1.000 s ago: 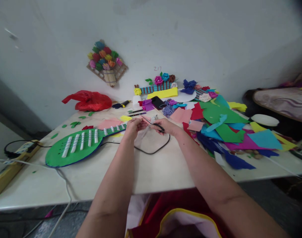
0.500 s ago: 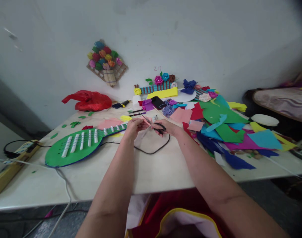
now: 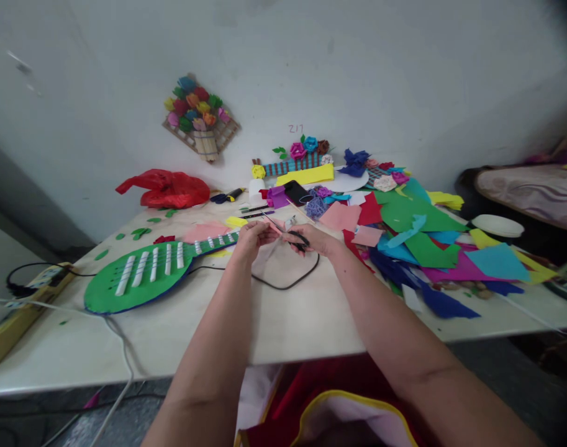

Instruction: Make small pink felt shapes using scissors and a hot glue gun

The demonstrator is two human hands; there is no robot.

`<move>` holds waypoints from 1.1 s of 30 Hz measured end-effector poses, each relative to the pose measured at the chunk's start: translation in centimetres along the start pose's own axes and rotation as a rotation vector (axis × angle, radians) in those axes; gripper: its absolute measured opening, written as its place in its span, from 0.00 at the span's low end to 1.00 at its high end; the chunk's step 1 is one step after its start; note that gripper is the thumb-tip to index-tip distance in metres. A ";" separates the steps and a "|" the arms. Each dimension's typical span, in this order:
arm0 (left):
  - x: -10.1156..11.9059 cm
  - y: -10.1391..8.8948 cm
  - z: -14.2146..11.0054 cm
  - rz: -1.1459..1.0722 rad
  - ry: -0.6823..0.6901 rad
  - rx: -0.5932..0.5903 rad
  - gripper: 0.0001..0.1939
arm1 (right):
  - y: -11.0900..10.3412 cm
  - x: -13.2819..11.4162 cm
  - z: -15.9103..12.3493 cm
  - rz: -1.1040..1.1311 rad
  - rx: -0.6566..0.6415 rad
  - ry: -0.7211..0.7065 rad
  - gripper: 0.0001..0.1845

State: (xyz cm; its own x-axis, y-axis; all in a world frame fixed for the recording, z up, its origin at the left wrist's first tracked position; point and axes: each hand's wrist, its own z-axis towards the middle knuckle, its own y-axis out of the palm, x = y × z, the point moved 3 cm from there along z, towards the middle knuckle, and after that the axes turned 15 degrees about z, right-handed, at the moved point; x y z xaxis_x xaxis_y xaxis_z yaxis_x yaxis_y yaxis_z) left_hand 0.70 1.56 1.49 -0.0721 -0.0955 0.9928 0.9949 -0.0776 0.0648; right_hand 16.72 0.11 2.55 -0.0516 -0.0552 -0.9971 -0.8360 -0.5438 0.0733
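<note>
Black-handled metal scissors (image 3: 300, 243) are held by the right hand (image 3: 317, 239) mid-frame, a small pink paper strip (image 3: 275, 228) by the left hand (image 3: 253, 239). A thin black cord (image 3: 284, 288) is looped just below; bright paper scraps (image 3: 435, 251) are heaped at right.

Looks forward and down from head height, just behind the near edge of the table (image 3: 306, 323), toward its far edge and the wall (image 3: 381, 74).

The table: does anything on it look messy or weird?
Yes. On the right, coloured paper pieces lie heaped at odd angles, and small green scraps are scattered near the green lute-shaped craft. A black cord loops across the table close to the right hand with the scissors, which seems an awkward spot.
</note>
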 end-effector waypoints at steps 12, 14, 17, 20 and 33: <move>0.0 -0.3 0.1 -0.017 0.027 0.065 0.07 | 0.0 0.2 0.5 -0.006 0.021 -0.007 0.11; 0.0 -0.3 0.0 -0.018 0.024 0.077 0.07 | -0.1 0.3 0.6 -0.014 0.019 -0.013 0.12; 0.1 -0.3 0.0 -0.018 0.020 0.089 0.07 | -0.4 0.6 0.8 -0.030 0.012 -0.028 0.11; 0.0 -0.3 0.0 -0.021 0.016 0.108 0.06 | -0.8 0.8 1.0 -0.034 -0.003 -0.063 0.10; 0.0 -0.5 0.1 -0.053 0.040 0.120 0.07 | -0.8 0.8 1.1 -0.094 0.022 -0.114 0.12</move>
State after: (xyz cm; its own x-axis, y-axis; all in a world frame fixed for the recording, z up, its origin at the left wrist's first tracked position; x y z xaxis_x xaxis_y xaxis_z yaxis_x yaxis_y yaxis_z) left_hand 0.26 1.68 1.51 -0.1249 -0.1336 0.9831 0.9908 0.0357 0.1307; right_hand 16.74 1.41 1.64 -0.0334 0.0912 -0.9953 -0.8518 -0.5236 -0.0194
